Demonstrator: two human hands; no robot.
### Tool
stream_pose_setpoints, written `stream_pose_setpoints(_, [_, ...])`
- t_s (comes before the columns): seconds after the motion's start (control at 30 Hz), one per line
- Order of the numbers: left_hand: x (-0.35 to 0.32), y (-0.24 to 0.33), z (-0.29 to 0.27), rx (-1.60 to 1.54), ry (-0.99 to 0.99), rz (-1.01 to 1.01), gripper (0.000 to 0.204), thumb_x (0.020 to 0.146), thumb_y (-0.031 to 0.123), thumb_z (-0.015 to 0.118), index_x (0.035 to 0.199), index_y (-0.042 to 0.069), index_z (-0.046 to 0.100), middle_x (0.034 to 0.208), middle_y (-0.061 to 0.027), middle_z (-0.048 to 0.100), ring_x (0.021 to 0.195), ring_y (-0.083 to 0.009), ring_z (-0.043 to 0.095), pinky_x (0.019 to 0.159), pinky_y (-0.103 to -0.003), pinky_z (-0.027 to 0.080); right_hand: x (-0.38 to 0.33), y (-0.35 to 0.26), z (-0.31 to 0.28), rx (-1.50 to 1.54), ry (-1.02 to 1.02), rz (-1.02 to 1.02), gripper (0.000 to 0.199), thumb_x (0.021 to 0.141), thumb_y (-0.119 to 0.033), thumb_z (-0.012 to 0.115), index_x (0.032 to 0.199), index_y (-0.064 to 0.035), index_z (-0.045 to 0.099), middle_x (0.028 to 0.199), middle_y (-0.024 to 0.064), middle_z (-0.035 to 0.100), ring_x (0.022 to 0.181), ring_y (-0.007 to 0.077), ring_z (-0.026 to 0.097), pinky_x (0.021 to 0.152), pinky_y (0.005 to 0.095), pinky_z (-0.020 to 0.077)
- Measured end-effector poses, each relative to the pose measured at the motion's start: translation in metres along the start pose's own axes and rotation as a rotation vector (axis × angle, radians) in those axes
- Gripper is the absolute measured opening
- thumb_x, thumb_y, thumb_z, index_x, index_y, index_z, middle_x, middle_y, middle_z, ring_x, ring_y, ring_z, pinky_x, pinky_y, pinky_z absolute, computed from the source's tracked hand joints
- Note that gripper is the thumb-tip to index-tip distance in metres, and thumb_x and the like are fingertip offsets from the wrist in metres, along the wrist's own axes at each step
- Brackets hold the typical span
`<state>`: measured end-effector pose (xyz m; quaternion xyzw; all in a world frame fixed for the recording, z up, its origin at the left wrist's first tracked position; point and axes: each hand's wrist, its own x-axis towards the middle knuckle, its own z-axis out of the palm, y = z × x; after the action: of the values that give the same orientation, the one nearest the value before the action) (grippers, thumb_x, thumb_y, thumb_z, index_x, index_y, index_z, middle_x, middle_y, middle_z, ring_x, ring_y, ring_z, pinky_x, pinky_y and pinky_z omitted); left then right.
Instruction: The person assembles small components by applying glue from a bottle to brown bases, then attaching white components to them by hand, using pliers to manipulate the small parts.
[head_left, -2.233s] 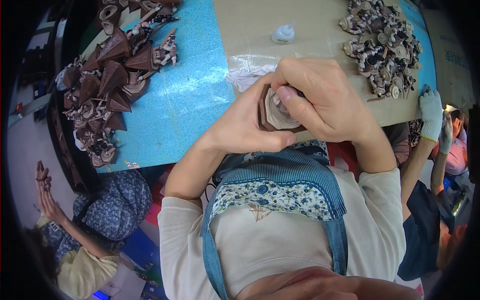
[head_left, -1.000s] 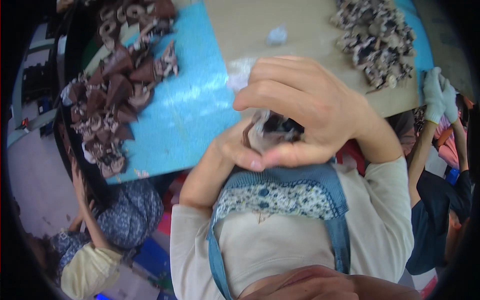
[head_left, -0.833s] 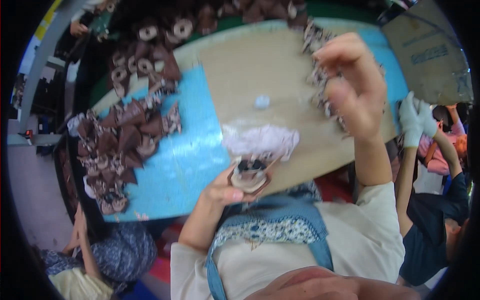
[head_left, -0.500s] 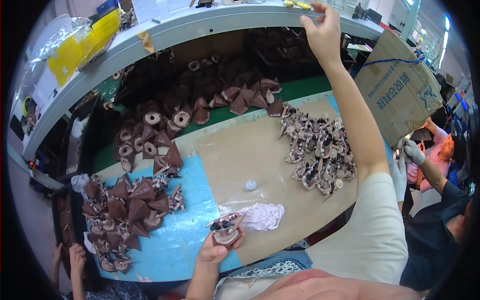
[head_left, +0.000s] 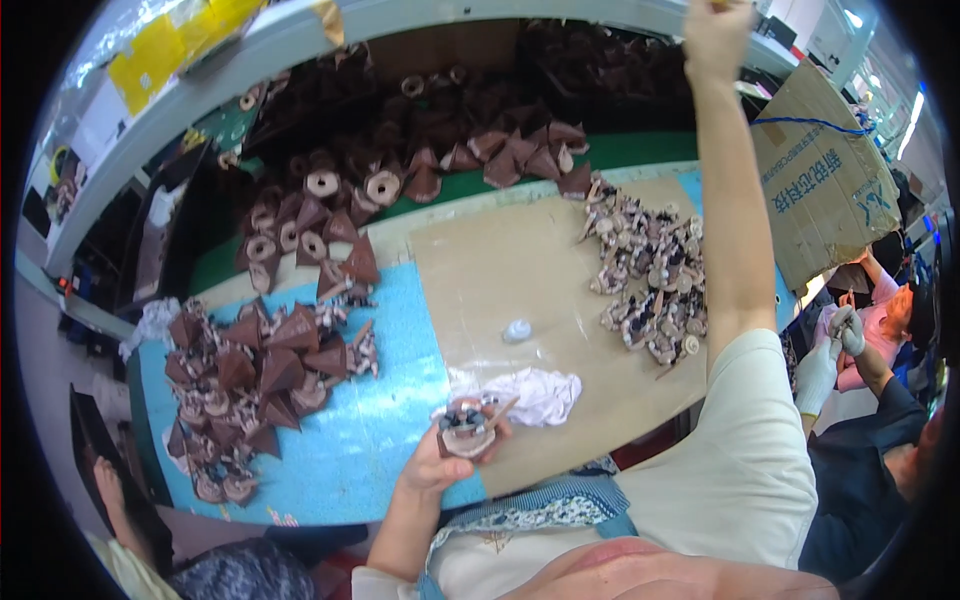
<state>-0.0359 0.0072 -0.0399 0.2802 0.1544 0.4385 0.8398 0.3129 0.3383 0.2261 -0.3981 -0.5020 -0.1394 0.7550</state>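
Observation:
My left hand (head_left: 440,462) is wrapped round a small figurine (head_left: 468,432) with a pale, brown-edged base, dark parts in its middle and a thin stick jutting out. It is held above the table's near edge, beside a crumpled white cloth (head_left: 540,396). My right arm stretches up over the shelf, and my right hand (head_left: 718,42) is closed at the top of the view, slightly blurred and partly cut off. A trace of yellow shows at its fingers, too little to name. A small whitish, rounded object (head_left: 516,331) lies beyond the cloth.
Brown pointed pieces and figurines (head_left: 240,375) are heaped on the blue mat at left. More figurines (head_left: 650,270) lie at right. Brown hollow pieces (head_left: 380,186) fill the space under the shelf (head_left: 400,22). A cardboard sheet (head_left: 825,190) and co-workers are at right; another person is at lower left.
My right hand has moved rightward and up along the shelf, its fingers going from spread to closed. My left hand still holds the figurine, now tilted differently. The whole view has shifted slightly.

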Motion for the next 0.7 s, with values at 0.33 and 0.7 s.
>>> stream_pose_setpoints(0.33, [0.013, -0.003, 0.020, -0.109, -0.012, 0.115, 0.090, 0.058, 0.015, 0.091, 0.132, 0.000, 0.043, 0.114, -0.0125, 0.059, 0.100, -0.0184, 0.061, 0.087, -0.030, 0.051, -0.155, -0.186, -0.138, 1.173, -0.700, 0.966, 0.021, 0.084, -0.016, 0.052, 0.098, -0.0019, 0.047, 0.093, 0.0118, 0.037, 0.085, 0.0209, 0.032, 0.076, 0.0386, 0.0298])
stream_pose_setpoints(0.7, [0.007, -0.014, 0.038, 0.447, 0.077, 0.364, 0.062, 0.058, 0.001, 0.088, 0.111, 0.004, 0.057, 0.111, -0.0060, 0.057, 0.100, -0.0153, 0.058, 0.089, -0.029, 0.049, -0.260, -0.237, -0.159, 1.326, -0.952, 0.719, 0.037, 0.104, -0.040, 0.026, 0.086, -0.0136, 0.045, 0.091, 0.0065, 0.052, 0.073, 0.0167, 0.048, 0.064, 0.0298, 0.0451])
